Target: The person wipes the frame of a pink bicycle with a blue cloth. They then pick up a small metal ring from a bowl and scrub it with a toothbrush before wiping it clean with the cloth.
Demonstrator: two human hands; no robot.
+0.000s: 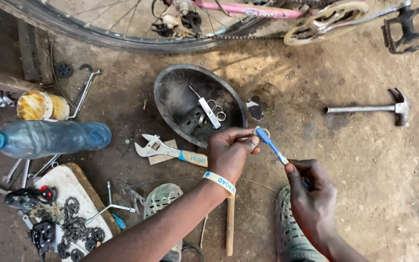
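Blue toothbrush [271, 144], gripped in the right hand [311, 199], scrubs a small metal ring [262, 131] pinched by the left hand [230, 153] at the dark basin's [170, 92] five o'clock. Judging so, cleaning is underway; next, turning the ring needs steady fingers.

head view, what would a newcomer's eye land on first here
Dead centre, the left hand pinches a small metal ring while the right hand works a blue toothbrush against it. Just behind them a dark oval bowl holds small metal parts on the dirt floor. A bicycle wheel with pink frame spans the top, and a hammer lies to the right.
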